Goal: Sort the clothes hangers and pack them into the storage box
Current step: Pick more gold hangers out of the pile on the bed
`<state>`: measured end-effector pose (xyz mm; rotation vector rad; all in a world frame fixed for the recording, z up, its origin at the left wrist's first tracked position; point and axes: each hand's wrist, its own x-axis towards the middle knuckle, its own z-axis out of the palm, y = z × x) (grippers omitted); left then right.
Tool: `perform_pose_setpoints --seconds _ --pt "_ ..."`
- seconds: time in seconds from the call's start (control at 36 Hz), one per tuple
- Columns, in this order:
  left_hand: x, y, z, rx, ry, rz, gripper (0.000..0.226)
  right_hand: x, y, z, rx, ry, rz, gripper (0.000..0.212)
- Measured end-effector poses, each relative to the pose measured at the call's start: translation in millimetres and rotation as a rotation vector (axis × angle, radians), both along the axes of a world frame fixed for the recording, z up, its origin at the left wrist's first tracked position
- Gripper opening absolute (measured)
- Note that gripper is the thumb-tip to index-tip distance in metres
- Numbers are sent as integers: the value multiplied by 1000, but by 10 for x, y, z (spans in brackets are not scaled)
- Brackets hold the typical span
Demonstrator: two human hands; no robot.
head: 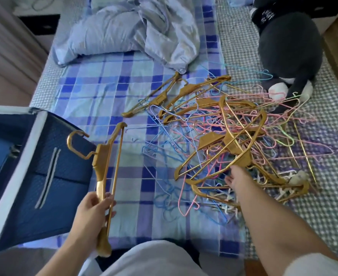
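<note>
Glossy gold plastic hangers (pixel 219 124), thin coated wire hangers (pixel 184 148), checked cotton sheet (pixel 96 86)

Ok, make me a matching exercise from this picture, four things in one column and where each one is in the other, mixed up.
Things:
1. gold hanger
2. storage box
3. hanger pile
4. pillow

Places:
A. far end of the bed
B. in the left hand
C. under the right hand
D. at the bed's left edge

Pairs: 1-B, 2-D, 3-C, 4-A
</note>
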<state>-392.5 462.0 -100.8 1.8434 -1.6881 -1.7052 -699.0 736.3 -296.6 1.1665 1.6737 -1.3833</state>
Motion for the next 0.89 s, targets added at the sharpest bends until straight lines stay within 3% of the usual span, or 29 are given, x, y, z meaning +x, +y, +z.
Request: perform_pose_setpoints --seconds 0.19,0.28,0.42,0.53,0.67,0.75,0.89 --pt "90 -9 20 -31 -25 -18 11 -230 -42 -256 -87 90 -275 30" --pt "63 3 51 -35 -31 -41 10 -277 -29 -275 -187 198 -223 26" --pt "-21 25 121 -104 -61 -131 28 -289 -180 377 -251 347 -297 26" --pt "-119 24 167 -138 -52 -156 27 -253 -441 1203 -205 600 -172 18" --pt "-285 50 226 -133 26 -172 17 31 -751 2058 -182 888 157 23" --pt "-420 113 280 -81 89 -188 15 314 -923 2231 -251 917 273 34" --pt "-624 275 415 -47 166 -301 13 883 -1261 2296 -395 808 366 26"
